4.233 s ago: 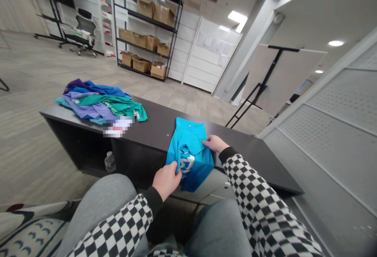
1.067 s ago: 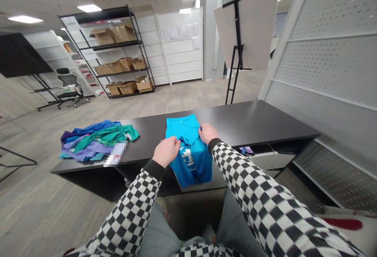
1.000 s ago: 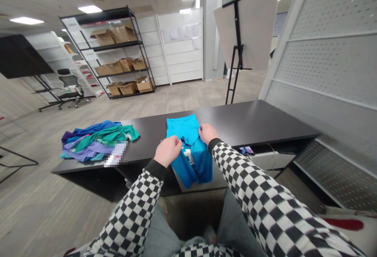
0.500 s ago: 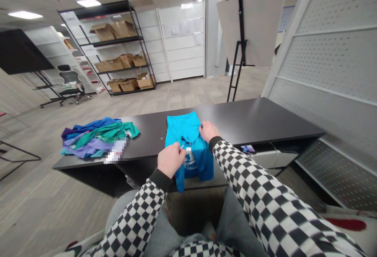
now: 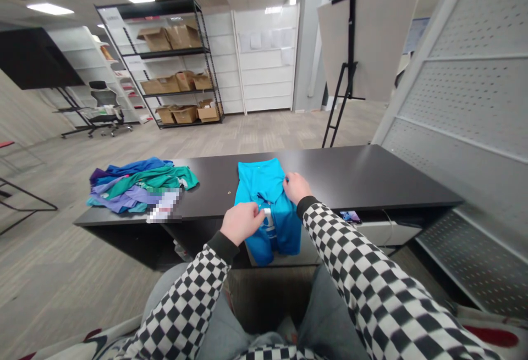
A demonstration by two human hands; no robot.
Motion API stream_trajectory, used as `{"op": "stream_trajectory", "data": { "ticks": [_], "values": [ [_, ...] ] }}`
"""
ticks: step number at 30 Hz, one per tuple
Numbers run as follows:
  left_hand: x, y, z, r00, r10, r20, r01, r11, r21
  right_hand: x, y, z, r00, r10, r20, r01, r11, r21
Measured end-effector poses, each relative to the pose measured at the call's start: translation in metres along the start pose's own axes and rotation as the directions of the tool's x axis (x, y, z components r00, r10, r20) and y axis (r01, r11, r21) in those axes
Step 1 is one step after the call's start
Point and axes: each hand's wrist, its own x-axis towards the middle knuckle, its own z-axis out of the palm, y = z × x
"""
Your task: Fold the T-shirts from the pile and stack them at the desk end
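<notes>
Pinching the blue garment [image 5: 260,174] with left fingers [image 5: 257,212] and right fingers [image 5: 289,180], spreading it between them; covering more of the white print [image 5: 269,222] below than a moment ago, apparently still arranging layers.

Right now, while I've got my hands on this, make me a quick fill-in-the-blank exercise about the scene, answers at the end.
The left hand and right hand both touch a garment whose main colour is ____.
On the table, the heap of clothes lies to its ____.
The sleeves have a black-and-white ____ pattern.
The boxes across the room are made of ____.

Missing words: blue; left; checkered; cardboard.
</notes>
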Motion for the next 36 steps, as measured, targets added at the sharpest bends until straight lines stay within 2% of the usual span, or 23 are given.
{"op": "stream_trajectory", "data": {
  "ticks": [4, 7, 9, 11, 14, 17, 20, 26, 32, 36],
  "values": [
    [0.029, -0.034, -0.029, 0.969, -0.103, -0.226, 0.068, 0.986, -0.155, -0.002, 0.001, -0.003, 1.0, 0.011, -0.015, -0.012, 1.0, -0.017],
    [0.069, -0.063, -0.035, 0.957, 0.041, -0.289, -0.111, 0.967, -0.23, -0.002, 0.003, -0.002, 0.999, 0.006, -0.037, -0.006, 1.0, 0.014],
    [0.1, -0.079, -0.028, 0.954, 0.164, -0.251, -0.227, 0.941, -0.25, -0.003, 0.006, -0.002, 0.998, -0.007, -0.063, 0.011, 0.998, 0.068],
    [0.132, -0.093, -0.017, 0.961, 0.232, -0.152, -0.262, 0.939, -0.224, -0.005, 0.01, -0.003, 0.995, -0.011, -0.099, 0.025, 0.989, 0.145],
    [0.175, -0.111, -0.005, 0.971, 0.239, -0.004, -0.238, 0.964, -0.118, -0.008, 0.018, -0.003, 0.99, 0.006, -0.144, 0.032, 0.966, 0.258],
    [0.205, -0.127, 0.002, 0.977, 0.214, -0.026, -0.215, 0.974, -0.069, -0.013, 0.026, -0.002, 0.983, -0.03, -0.179, 0.077, 0.961, 0.265],
    [0.221, -0.142, 0.01, 0.971, 0.213, -0.106, -0.224, 0.969, -0.1, -0.022, 0.031, -0.007, 0.978, -0.107, -0.179, 0.135, 0.979, 0.155],
    [0.241, -0.157, 0.021, 0.949, 0.284, -0.141, -0.299, 0.949, -0.097, -0.044, 0.034, -0.018, 0.973, -0.23, 0.007, 0.229, 0.973, 0.03],
    [0.287, -0.16, 0.02, 0.964, 0.234, -0.126, -0.253, 0.954, -0.164, -0.055, 0.031, -0.014, 0.988, -0.141, 0.063, 0.143, 0.99, -0.021],
    [0.295, -0.155, 0.02, 0.979, 0.137, -0.152, -0.158, 0.977, -0.141, -0.051, 0.027, -0.012, 0.996, -0.078, 0.052, 0.08, 0.996, -0.031]
  ]
}}
